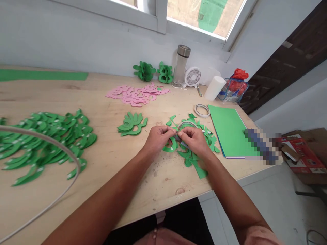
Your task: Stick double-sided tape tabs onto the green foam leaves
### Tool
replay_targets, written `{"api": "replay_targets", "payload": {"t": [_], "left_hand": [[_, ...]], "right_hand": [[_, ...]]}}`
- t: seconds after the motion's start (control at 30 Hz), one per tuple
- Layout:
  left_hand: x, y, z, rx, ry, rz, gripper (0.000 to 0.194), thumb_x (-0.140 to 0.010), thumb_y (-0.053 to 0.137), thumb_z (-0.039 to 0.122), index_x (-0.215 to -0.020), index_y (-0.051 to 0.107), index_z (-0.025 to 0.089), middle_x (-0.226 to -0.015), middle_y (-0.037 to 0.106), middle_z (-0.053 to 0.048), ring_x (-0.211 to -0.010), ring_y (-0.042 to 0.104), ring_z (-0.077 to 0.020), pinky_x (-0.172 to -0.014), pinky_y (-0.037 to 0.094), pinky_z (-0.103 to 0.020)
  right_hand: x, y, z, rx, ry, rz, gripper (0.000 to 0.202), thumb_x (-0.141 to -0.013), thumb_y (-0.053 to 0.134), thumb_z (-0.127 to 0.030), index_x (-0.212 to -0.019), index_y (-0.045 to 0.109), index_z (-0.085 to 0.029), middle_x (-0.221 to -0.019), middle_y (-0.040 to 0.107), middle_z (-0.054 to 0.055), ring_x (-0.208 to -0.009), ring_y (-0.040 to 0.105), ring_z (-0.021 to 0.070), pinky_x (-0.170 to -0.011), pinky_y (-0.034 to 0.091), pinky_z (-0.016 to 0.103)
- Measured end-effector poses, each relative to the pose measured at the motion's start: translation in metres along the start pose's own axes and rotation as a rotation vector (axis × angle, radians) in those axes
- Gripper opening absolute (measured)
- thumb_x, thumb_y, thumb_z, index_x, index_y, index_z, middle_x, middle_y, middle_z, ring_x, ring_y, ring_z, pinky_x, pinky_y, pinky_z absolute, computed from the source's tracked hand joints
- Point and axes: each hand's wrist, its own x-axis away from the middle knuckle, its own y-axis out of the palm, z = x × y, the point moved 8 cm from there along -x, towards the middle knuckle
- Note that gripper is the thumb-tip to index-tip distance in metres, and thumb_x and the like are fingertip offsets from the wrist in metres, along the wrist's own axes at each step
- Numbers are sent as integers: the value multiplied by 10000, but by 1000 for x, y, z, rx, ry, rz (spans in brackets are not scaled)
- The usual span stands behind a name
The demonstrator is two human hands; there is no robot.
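Note:
Both my hands meet over a heap of green paper scraps (195,161), fingertips almost touching. My left hand (159,136) is closed in a pinch; a curved green paper cutout (168,148) with a small white patch shows just below its fingers and appears to be held there. My right hand (195,139) also pinches, but what lies between its fingertips is too small to make out. Something dark grey and narrow (184,145) shows beneath the right fingers, partly covered. Right behind the hands, a roll of tape (187,125) rests on the scraps.
Green cutouts with white patches (51,136) pile up at left, behind a pale curved cable (74,158). Pink cutouts (138,93) and a stacked green cutout (133,123) lie farther back. A glass bottle (181,64), fan (192,77), second tape roll (202,111) and green sheets (230,131) stand rightward.

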Motion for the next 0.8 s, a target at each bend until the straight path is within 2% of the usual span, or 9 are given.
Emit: {"api": "replay_targets", "payload": {"t": [0.2, 0.47, 0.8], "left_hand": [[-1, -1, -2, 7, 8, 4, 132, -614, 638, 270, -566, 652, 147, -549, 601, 1, -425, 503, -87, -436, 407, -210], [-2, -2, -4, 7, 0, 19, 134, -604, 648, 269, -590, 665, 136, -567, 618, -16, -446, 518, -96, -448, 423, -213], [-1, -1, -3, -8, -9, 11, 130, -598, 633, 259, -571, 651, 133, -542, 584, -9, -441, 487, -86, -417, 386, -190]], "right_hand": [[1, -2, -7, 11, -41, 16, 322, -796, 568, -429, -588, 522, -187, -498, 386, -48, -459, 328, 83, -429, 250, 229], [-1, 1, 2, -29, 14, -24, 157, -731, 597, -318, -654, 553, -189, -559, 493, -30, -471, 397, 93, -434, 296, 225], [-2, 2, 6, -44, 23, -12, 123, -715, 591, -278, -653, 542, -185, -553, 508, -32, -454, 409, 83, -415, 316, 212]]}}
